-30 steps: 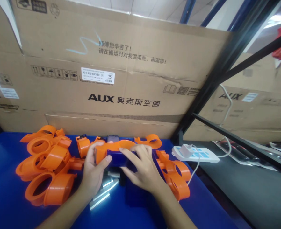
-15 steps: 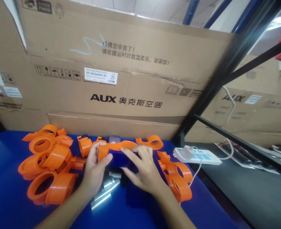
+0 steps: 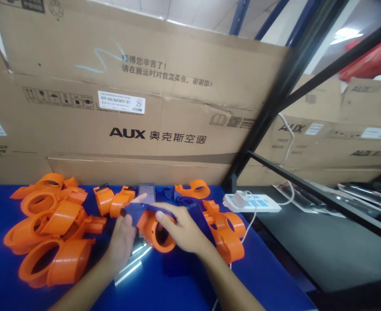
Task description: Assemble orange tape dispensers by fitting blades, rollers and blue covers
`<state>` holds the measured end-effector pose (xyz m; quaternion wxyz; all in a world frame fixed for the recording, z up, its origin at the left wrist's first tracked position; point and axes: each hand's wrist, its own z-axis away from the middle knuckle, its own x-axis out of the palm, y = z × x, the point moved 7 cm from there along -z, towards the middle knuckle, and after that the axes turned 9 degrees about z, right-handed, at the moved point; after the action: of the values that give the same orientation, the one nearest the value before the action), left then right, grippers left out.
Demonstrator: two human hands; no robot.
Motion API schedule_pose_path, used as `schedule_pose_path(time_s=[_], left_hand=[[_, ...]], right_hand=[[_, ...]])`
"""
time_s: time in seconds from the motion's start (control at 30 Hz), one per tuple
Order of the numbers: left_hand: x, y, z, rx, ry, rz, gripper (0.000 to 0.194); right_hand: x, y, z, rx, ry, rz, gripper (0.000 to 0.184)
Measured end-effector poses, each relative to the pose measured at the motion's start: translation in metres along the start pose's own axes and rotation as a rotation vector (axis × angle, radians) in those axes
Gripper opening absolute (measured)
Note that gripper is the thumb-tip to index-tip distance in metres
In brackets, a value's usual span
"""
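Note:
An orange tape dispenser point(image 3: 149, 229) with a blue plastic part point(image 3: 134, 213) is held between my hands above the blue table. My right hand point(image 3: 185, 229) is closed on its ring end, thumb on the near side of the orange ring. At the blue end, my left hand point(image 3: 122, 237) grips with its fingers partly behind the part. A small dark tip shows by the left fingers; I cannot make out what it is. Behind the hands lie two orange dispensers with dark ends point(image 3: 103, 201), a phone point(image 3: 147, 192) and some blue plastic pieces point(image 3: 174, 194).
A pile of orange dispensers point(image 3: 61, 218) lies on the blue table point(image 3: 151, 293) at left. More orange dispensers point(image 3: 227, 239) lie at right, beside a white power strip point(image 3: 258, 202) with a cable. A large cardboard box point(image 3: 164, 99) and a black metal frame point(image 3: 265, 116) stand behind.
The tape dispenser has been turned in my hands: its ring opening now faces me, and the blue part points left. The view has shifted slightly right.

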<state>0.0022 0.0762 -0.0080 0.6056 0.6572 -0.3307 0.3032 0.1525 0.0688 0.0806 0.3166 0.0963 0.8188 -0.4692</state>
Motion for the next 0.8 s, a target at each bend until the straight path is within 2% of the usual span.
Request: schedule_pose_path(time_s=[0.1,0.2,0.33,0.4,0.47,0.6,0.7,0.8], left_hand=[[-0.007,-0.006,-0.002,-0.081,0.083,0.016,0.062],[-0.009,-0.005,-0.006,-0.143,0.179,0.033,0.066],[-0.001,0.003,-0.009,-0.121,0.195,0.073,0.064],[0.004,0.004,-0.009,-0.112,0.163,0.069,0.062],[0.01,0.003,-0.008,-0.103,0.097,0.062,0.057],[0.019,-0.006,-0.003,-0.14,-0.065,-0.011,0.054],[0.022,-0.015,0.003,-0.168,-0.149,-0.16,0.056],[0.026,-0.018,0.01,-0.155,-0.222,-0.384,0.041]], right_hand=[[0.01,0.004,0.0,0.079,-0.074,-0.077,0.041],[0.005,0.002,0.002,0.057,-0.001,-0.082,0.041],[0.002,-0.007,0.004,-0.059,0.013,-0.011,0.072],[0.002,-0.008,0.004,-0.063,0.037,0.019,0.076],[-0.001,-0.004,0.004,-0.016,0.108,-0.015,0.063],[-0.018,0.018,0.004,0.12,0.366,-0.248,0.039],[-0.028,0.036,0.002,0.202,0.499,-0.48,0.042],[-0.028,0.046,-0.001,0.275,0.546,-0.692,0.045]])
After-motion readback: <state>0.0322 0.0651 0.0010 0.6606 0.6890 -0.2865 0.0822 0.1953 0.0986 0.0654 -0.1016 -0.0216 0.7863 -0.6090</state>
